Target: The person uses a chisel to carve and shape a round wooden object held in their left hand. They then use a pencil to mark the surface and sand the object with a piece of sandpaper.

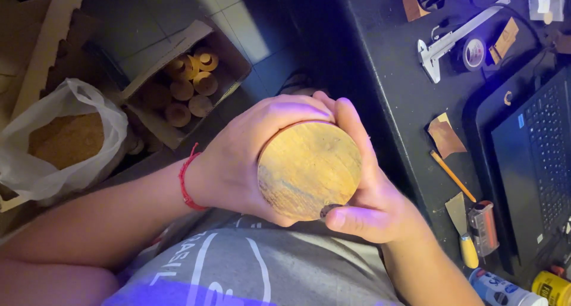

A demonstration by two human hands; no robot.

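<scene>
Wood fills the middle of the view: a round wooden piece (309, 169) is held up over the person's lap, its flat, pale brown face turned to the camera. The left hand (250, 157) wraps around its left side and top, closed on it. The right hand (369, 193) closes on its right side, with the thumb pressed at the lower edge. Both hands hold the same piece, just left of the dark counter (392, 74).

How far the work has come is hard to judge. The face of the wooden piece looks smooth, with some darker streaks and 1 small dark spot by the right thumb. No tool touches it now. Up and to the left of the wooden piece, an open cardboard box (184, 86) on the floor holds several small turned wooden parts, which look finished or partly made. Farther left of the box, a white plastic bag (65, 139) holds brown sawdust or chips.

To the right of the wooden piece, the counter carries a caliper (452, 41), a pencil (452, 175), a scraper with a yellow handle (463, 228) and a laptop (535, 157).

The sides and back of the wooden piece are hidden by the fingers, so its true shape and depth cannot be told. The laptop and the cans at the lower right are cut off by the frame. The light is dim and bluish.
</scene>
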